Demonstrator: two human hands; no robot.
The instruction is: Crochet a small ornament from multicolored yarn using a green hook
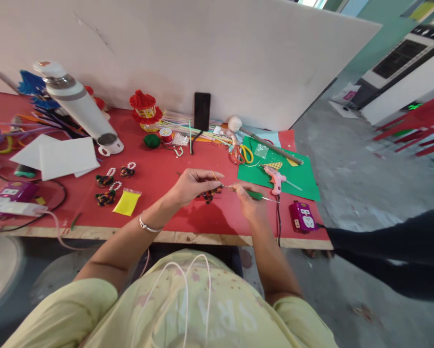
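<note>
Above the red tabletop (pixel 166 179), my left hand (pixel 188 188) pinches a small dark, multicoloured yarn piece (pixel 210 195), with an orange strand rising over its fingers. My right hand (pixel 253 205) is closed around the green handle of a crochet hook (pixel 255 195). The thin metal tip meets the yarn piece near my left fingertips; the exact contact is too small to make out. To the left lie three similar yarn pieces with white bead loops, one of them a dark yarn piece (pixel 105 198) near a yellow packet (pixel 127 202).
A white thermos (pixel 74 99) and white cards (pixel 68 158) stand or lie left. Behind are a phone (pixel 202 112), green yarn (pixel 151 140) and scissors (pixel 246 153). A pink glue gun (pixel 276 179) rests on green sheet, near a purple power socket (pixel 304 217). A person's dark-clothed leg (pixel 391 246) is right.
</note>
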